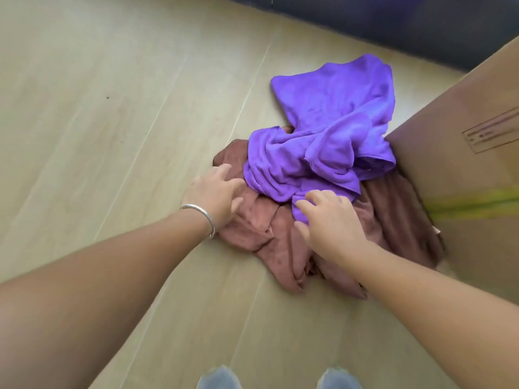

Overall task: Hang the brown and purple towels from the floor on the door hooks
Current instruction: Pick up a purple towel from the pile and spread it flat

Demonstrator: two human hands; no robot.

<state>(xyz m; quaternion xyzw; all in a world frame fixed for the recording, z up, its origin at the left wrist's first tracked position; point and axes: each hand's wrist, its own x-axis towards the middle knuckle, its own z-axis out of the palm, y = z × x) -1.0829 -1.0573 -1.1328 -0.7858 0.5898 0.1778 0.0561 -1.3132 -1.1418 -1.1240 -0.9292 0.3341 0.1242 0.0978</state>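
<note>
Both hands spread-fingered, gripping nothing — left hand on brown towel, right hand at purple towel — the tangled heap risks lifting together.

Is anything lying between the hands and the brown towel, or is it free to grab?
Partly. The purple towel lies crumpled on top of the brown towel, covering its far part. The near folds are exposed: the left hand already touches them, while the right hand rests at the purple towel's near edge. The door hooks are out of view.
</note>
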